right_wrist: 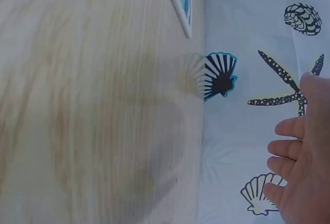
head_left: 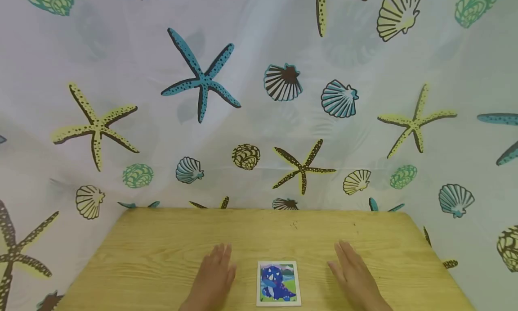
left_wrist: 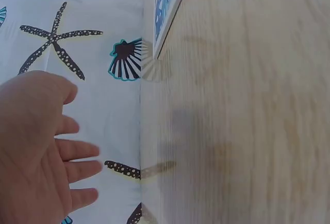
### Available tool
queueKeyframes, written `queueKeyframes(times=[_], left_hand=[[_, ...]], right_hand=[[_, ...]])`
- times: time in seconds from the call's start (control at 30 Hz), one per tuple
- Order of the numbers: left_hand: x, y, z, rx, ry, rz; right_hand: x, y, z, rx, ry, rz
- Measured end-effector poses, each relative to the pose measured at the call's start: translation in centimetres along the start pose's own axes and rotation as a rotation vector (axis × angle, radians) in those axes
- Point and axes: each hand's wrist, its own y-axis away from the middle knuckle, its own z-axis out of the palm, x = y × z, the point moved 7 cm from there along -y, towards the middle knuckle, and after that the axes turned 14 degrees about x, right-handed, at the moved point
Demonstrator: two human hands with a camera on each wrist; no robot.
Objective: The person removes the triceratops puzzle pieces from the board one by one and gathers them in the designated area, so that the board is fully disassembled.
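Observation:
Between my two hands lies a small square picture tile point(head_left: 279, 284) with a white border, showing a blue cartoon dinosaur by water and hills. My left hand point(head_left: 214, 277) is to its left and apart from it, fingers extended and holding nothing. On the other side, my right hand point(head_left: 355, 275) is likewise apart from the tile, with straight fingers and nothing in them. Part of the tile point(left_wrist: 166, 9) shows at the top of the left wrist view, and its edge point(right_wrist: 180, 2) appears at the top of the right wrist view.
A light wooden table point(head_left: 162, 239) spreads under the hands. White cloth point(head_left: 251, 126) printed with starfish and shells hangs behind the table and along both sides.

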Motion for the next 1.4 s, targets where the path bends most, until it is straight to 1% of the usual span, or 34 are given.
queueKeyframes(times=[0.1, 0.17, 0.23, 0.33, 0.4, 0.47, 0.53, 0.6, 0.7, 0.8, 0.9, 1.03, 1.1, 1.2, 1.27, 1.4], left_hand=[[0.9, 0.0, 0.6, -0.029, 0.061, 0.053], [1.7, 0.1, 1.4, -0.066, 0.082, 0.103], [2.4, 0.4, 2.5, -0.123, 0.094, 0.139], [3.2, 0.9, 4.2, -0.218, 0.123, 0.183], [3.6, 1.2, 5.2, -0.274, 0.131, 0.206], [3.8, 1.4, 6.0, -0.316, 0.135, 0.221], [3.7, 1.6, 6.8, -0.355, 0.127, 0.206], [3.6, 1.9, 7.4, -0.377, 0.117, 0.2], [3.4, 2.3, 8.0, -0.406, 0.111, 0.194], [3.6, 2.5, 8.0, -0.413, 0.096, 0.212], [3.9, 2.3, 7.7, -0.43, 0.082, 0.215], [4.1, 2.0, 7.6, -0.451, 0.052, 0.221], [4.0, 1.9, 7.7, -0.46, 0.043, 0.219], [4.0, 1.8, 7.7, -0.467, 0.046, 0.214], [3.8, 1.7, 7.8, -0.473, 0.05, 0.207], [3.4, 1.7, 7.9, -0.485, 0.045, 0.192]], right_hand=[[-0.6, -0.6, 0.6, -0.033, -0.152, 0.09], [-1.3, -1.0, 1.2, -0.051, -0.234, 0.126], [-2.1, -1.4, 1.9, -0.061, -0.31, 0.128], [-3.3, -1.8, 3.2, -0.079, -0.402, 0.088], [-4.0, -2.0, 4.2, -0.11, -0.475, 0.069], [-4.6, -2.0, 5.2, -0.146, -0.543, 0.063], [-5.1, -1.9, 6.3, -0.185, -0.621, 0.074], [-5.4, -1.8, 7.3, -0.223, -0.683, 0.098], [-5.7, -1.6, 8.9, -0.28, -0.734, 0.13], [-6.0, -1.5, 10.2, -0.32, -0.757, 0.138], [-6.5, -1.8, 11.0, -0.323, -0.749, 0.109], [-7.1, -2.3, 12.0, -0.302, -0.678, 0.057], [-7.3, -2.4, 12.5, -0.305, -0.644, 0.053], [-7.6, -2.5, 13.0, -0.314, -0.611, 0.07], [-7.8, -2.5, 13.2, -0.306, -0.576, 0.068], [-8.3, -2.6, 13.5, -0.284, -0.497, 0.019]])
